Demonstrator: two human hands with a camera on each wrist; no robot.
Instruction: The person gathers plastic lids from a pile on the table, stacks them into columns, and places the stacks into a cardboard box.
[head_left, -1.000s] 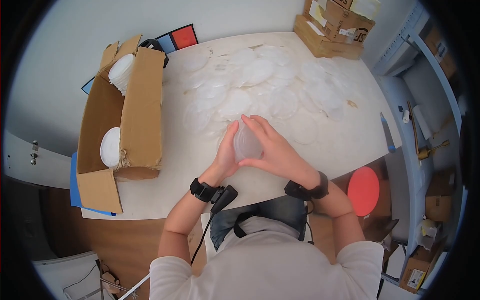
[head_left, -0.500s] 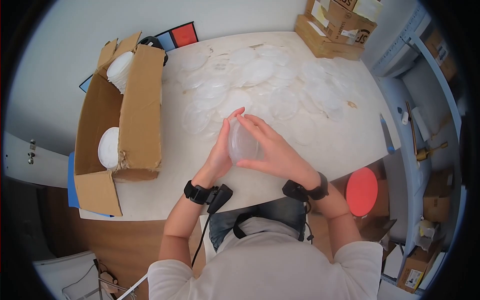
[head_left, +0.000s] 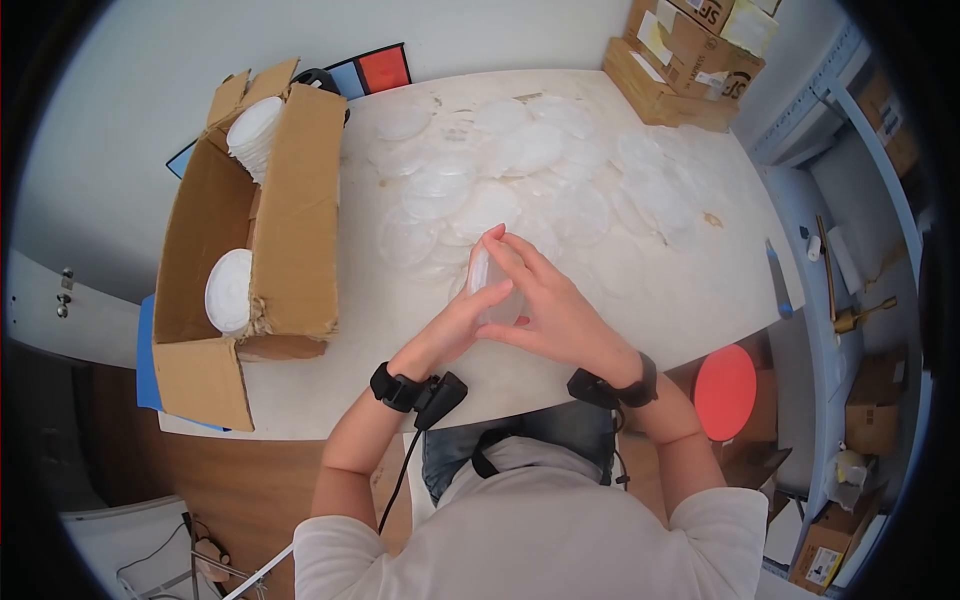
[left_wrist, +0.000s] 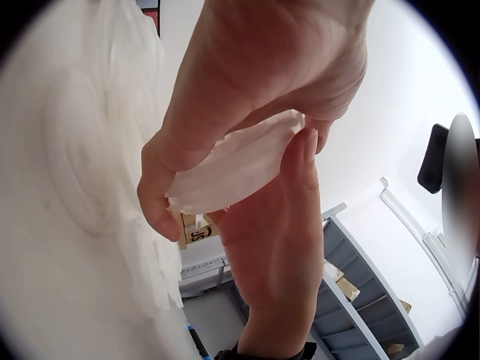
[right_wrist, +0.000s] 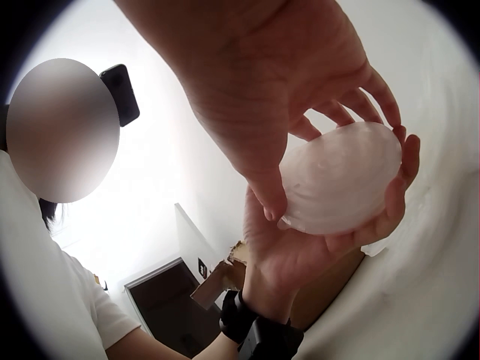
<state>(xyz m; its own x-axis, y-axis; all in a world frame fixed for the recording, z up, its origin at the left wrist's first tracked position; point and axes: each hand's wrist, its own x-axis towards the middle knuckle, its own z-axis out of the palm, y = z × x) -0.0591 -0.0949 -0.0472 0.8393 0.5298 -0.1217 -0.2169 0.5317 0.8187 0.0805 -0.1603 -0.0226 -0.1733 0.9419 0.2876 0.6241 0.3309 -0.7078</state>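
Between both hands, above the near part of the table, is a small stack of round translucent plastic lids (head_left: 500,304), tilted up on edge. My left hand (head_left: 448,322) grips it from the left, thumb over the near face. From the other side my right hand (head_left: 562,306) holds the rim, thumb below and fingers along the top. In the right wrist view the stack (right_wrist: 345,180) shows its broad face, with left fingers curled beneath it. The left wrist view shows the lids (left_wrist: 234,169) nearly edge-on, edges slightly uneven. Many loose lids (head_left: 440,188) lie spread beyond the hands.
An open cardboard box (head_left: 297,215) stands at the table's left, holding a near lid stack (head_left: 229,290) and a far one (head_left: 257,130). Parcels (head_left: 700,65) sit at the back right. A blue tool (head_left: 778,280) lies by the right edge, beside grey shelving (head_left: 815,265).
The stack has turned more edge-on between the hands. My left thumb has come across its near face, and the left fingers have closed in behind it.
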